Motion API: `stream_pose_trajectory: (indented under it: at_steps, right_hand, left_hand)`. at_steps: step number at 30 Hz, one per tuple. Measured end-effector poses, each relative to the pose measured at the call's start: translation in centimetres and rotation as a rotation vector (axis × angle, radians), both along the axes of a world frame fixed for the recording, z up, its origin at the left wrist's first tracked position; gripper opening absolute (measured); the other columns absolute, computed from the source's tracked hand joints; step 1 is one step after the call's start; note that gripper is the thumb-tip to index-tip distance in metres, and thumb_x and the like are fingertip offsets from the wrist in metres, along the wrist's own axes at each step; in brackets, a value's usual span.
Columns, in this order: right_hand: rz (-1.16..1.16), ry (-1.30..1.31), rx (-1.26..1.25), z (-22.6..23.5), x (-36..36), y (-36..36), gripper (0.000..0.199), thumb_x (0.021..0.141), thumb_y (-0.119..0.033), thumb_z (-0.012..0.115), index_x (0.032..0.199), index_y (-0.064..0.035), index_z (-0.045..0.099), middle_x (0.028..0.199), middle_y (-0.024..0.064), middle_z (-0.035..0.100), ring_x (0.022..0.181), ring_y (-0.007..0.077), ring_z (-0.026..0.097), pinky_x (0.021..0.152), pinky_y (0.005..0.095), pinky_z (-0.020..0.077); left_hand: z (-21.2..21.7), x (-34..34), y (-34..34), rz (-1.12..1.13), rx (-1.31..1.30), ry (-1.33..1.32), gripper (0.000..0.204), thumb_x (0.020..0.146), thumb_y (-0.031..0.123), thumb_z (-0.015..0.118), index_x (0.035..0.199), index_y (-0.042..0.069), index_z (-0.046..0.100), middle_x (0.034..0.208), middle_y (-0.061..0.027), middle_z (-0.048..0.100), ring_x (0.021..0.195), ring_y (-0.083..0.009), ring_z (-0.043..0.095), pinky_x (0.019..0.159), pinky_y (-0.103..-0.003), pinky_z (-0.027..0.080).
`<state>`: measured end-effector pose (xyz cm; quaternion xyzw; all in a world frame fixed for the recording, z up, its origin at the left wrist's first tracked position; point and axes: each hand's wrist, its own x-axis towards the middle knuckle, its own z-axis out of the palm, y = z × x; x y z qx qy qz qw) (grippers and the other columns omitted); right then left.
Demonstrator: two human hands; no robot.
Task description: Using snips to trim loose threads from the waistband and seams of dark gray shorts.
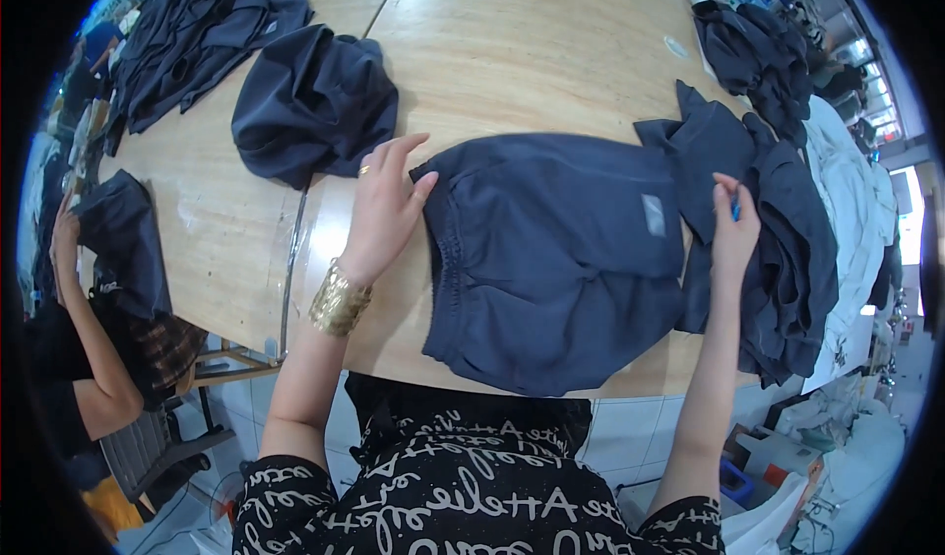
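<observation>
A pair of dark navy shorts (561, 250) lies flat on the table in front of me, its gathered elastic waistband toward the left. A small pale rectangular patch (654, 215) shows near the leg hem at right. My left hand (386, 209) is at the waistband's far corner, fingers stretched out and thumb apart from them, by the cloth edge. Over the dark garments to the right, my right hand (736, 228) has its fingers closed round a small blue object (735, 209); most of it is hidden, so its kind is unclear.
Dark garments (787, 250) are heaped at right, beside pale cloth (847, 181). A bunched dark garment (317, 102) lies beyond my left hand, with a larger pile (197, 38) at far left. Another person's hand (65, 230) holds dark cloth at the table's left edge.
</observation>
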<state>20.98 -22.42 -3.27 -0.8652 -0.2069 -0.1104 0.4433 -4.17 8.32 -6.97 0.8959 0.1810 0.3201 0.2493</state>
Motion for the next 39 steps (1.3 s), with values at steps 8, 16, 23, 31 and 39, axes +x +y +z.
stream_pose_trajectory:
  at_steps: [8, 16, 23, 31, 39]
  right_hand:
    - [0.318, -0.081, -0.173, -3.5, -6.1, 4.9, 0.026, 0.08, -0.013, 0.066, 0.106, -0.015, 0.065, 0.083, 0.0068, 0.059, 0.073, 0.0243, 0.06, 0.065, 0.0287, 0.0475]
    - [0.193, -0.151, -0.63, -5.1, -0.3, 2.3, 0.035, 0.083, -0.029, 0.064, 0.118, -0.0272, 0.06, 0.081, 0.006, 0.055, 0.067, 0.0256, 0.058, 0.06, 0.0327, 0.0473]
    - [0.037, 0.143, -0.199, -3.4, -4.3, -2.9, 0.035, 0.081, -0.012, 0.069, 0.114, -0.0042, 0.059, 0.083, 0.0038, 0.06, 0.075, 0.0116, 0.054, 0.072, 0.0245, 0.0441]
    - [-0.129, 0.284, -0.381, -4.1, -8.5, -8.3, 0.017, 0.081, -0.01, 0.069, 0.092, -0.0013, 0.06, 0.074, 0.0011, 0.052, 0.064, 0.0099, 0.044, 0.06, 0.0235, 0.038]
    - [-0.06, 0.527, 0.353, 0.4, -9.6, -9.9, 0.01, 0.092, -0.013, 0.057, 0.097, -0.0047, 0.054, 0.081, -0.0023, 0.056, 0.064, 0.0026, 0.05, 0.048, 0.015, 0.0341]
  left_hand:
    - [-1.6, 0.1, -5.5, -0.236, 0.033, 0.388, 0.075, 0.081, 0.029, 0.068, 0.141, 0.004, 0.031, 0.148, -0.0145, 0.027, 0.138, -0.0301, 0.024, 0.111, -0.048, 0.018]
    - [-1.0, -2.9, -2.8, -0.29, -0.245, 0.507, 0.081, 0.077, 0.036, 0.071, 0.144, 0.018, 0.029, 0.152, -0.0111, 0.021, 0.14, -0.0289, 0.02, 0.111, -0.054, 0.01]
    - [0.8, -7.8, -1.6, -0.023, -0.629, 0.45, 0.029, 0.083, 0.021, 0.068, 0.104, 0.003, 0.06, 0.095, -0.0103, 0.063, 0.082, -0.0185, 0.059, 0.073, -0.03, 0.048]
    - [-0.1, -7.1, -2.4, -0.351, -0.979, 0.667, 0.025, 0.084, 0.022, 0.069, 0.076, 0.002, 0.057, 0.063, 0.0018, 0.053, 0.058, -0.0043, 0.044, 0.054, -0.022, 0.04]
    - [-0.5, -6.6, -2.1, -0.467, -1.404, 0.494, 0.043, 0.084, 0.007, 0.067, 0.122, 0.0, 0.049, 0.076, 0.0001, 0.061, 0.063, -0.0043, 0.053, 0.057, -0.019, 0.044]
